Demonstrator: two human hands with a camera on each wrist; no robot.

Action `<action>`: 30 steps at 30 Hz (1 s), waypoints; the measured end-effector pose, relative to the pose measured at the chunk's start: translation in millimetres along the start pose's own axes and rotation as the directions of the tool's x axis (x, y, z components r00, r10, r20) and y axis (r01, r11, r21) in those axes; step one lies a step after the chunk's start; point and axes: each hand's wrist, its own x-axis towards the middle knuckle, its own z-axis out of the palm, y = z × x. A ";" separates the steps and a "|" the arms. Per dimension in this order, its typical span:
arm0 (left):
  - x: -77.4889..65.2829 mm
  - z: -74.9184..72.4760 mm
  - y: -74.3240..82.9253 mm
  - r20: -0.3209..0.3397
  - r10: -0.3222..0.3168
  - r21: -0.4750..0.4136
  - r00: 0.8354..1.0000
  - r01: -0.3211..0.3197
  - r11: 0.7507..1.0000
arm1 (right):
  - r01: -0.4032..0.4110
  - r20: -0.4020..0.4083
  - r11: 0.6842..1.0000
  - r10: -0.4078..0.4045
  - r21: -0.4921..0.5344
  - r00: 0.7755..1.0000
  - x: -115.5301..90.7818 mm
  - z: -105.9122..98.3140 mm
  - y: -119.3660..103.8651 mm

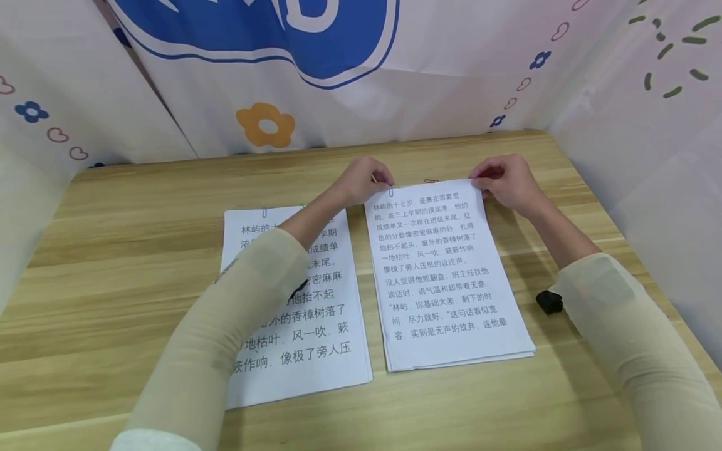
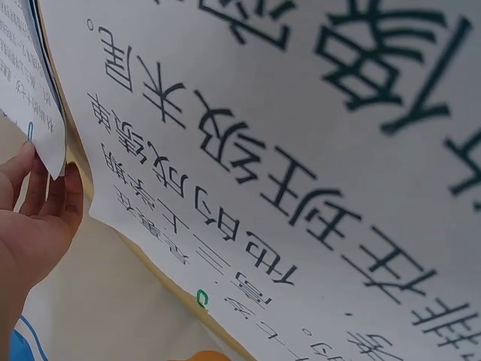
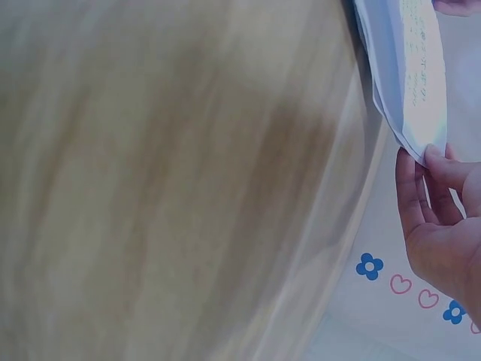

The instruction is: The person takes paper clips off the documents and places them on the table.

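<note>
A stack of printed paper sheets (image 1: 445, 275) lies at the right of the table, its top edge away from me. My left hand (image 1: 365, 178) pinches its top left corner, right beside a blue paper clip (image 2: 30, 131). At the top right corner my right hand (image 1: 509, 183) pinches the sheets between thumb and fingers; in the right wrist view several sheet edges (image 3: 387, 105) fan slightly apart there. A red paper clip (image 1: 431, 181) shows at the middle of the top edge. My left forearm crosses over a second paper stack (image 1: 316, 341), partly hiding it.
The second stack carries a paper clip (image 1: 264, 213) and a green one (image 2: 202, 298) along its top edge. A small black object (image 1: 549, 302) shows beside the right sleeve. Behind the wooden table (image 1: 113, 263) hangs a printed cloth (image 1: 440, 75), with more cloth at both sides.
</note>
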 end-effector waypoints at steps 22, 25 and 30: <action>3.2 6.2 -2.7 0.000 0.002 -0.023 1.000 -0.002 1.000 | 0.009 -0.003 1.000 -0.009 0.002 1.000 -0.1 -1.8 -1.3; 3.0 6.2 -2.0 0.001 0.001 -0.030 1.000 -0.001 1.000 | 0.014 -0.003 1.000 -0.014 0.002 1.000 -0.2 -2.3 -1.5; 3.0 7.6 -2.6 -0.005 0.001 -0.034 1.000 -0.001 0.999 | 0.016 -0.005 1.000 -0.016 0.005 1.000 -0.3 -2.5 -1.5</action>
